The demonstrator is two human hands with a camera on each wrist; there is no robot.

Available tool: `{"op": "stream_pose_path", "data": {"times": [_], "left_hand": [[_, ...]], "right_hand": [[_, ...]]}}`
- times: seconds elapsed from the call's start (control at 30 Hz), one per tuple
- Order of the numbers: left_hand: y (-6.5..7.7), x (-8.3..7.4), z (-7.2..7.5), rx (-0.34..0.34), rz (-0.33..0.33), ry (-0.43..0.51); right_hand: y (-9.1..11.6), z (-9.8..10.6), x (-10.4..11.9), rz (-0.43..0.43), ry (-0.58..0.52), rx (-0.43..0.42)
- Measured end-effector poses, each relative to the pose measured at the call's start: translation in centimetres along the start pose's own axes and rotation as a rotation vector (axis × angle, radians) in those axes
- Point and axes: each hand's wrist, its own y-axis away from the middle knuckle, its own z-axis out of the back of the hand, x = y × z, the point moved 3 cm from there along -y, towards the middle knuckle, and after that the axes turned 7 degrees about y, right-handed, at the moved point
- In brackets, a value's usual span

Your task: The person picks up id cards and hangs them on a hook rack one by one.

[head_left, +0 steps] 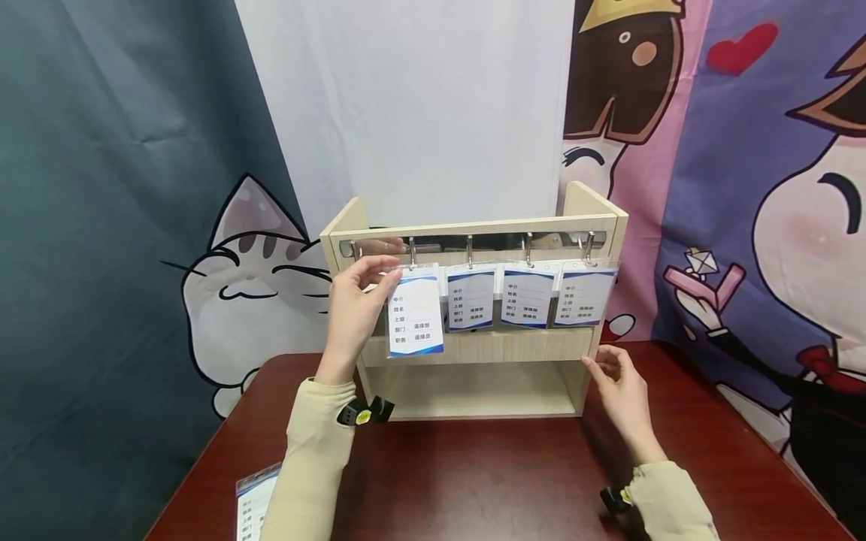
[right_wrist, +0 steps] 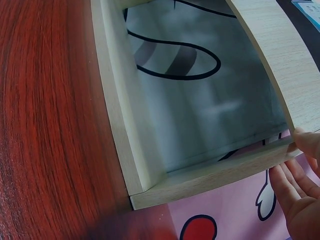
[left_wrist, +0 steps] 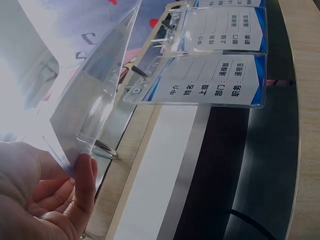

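My left hand (head_left: pixel 357 297) pinches the top left corner of a clear-sleeved ID badge (head_left: pixel 416 319) between thumb and fingers. The badge sits in front of a metal hook (head_left: pixel 413 249); in the left wrist view the hook (left_wrist: pixel 106 149) is close to its top edge, and I cannot tell whether it passes through the hole. Three more ID badges (head_left: pixel 471 300) hang on hooks to the right. My right hand (head_left: pixel 619 391) grips the right side panel of the wooden rack (head_left: pixel 473 348), thumb at the front edge, fingers on the outer side (right_wrist: pixel 295 187).
Another ID badge (head_left: pixel 253 507) lies on the red-brown table (head_left: pixel 473 481) at the lower left, partly covered by the left sleeve. The leftmost hook (head_left: pixel 358 252) is partly behind the left hand. Printed cloths (head_left: pixel 433 113) hang behind the rack.
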Motion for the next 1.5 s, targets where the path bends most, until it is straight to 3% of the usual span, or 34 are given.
{"op": "stream_pose_path", "data": {"times": [0.6,0.87,1.5], "left_hand": [[0.44,0.52,0.4,-0.001,-0.023,-0.018],[0.29,0.51,0.42,-0.011,-0.024,-0.052],[-0.36,0.66,-0.12,0.009,-0.08,-0.034]], "right_hand": [[0.44,-0.36,0.23,0.007,-0.025,0.022],[0.22,-0.21,0.43,0.013,-0.013,0.015],[-0.02,0.32,0.23,0.018,-0.018,0.007]]}}
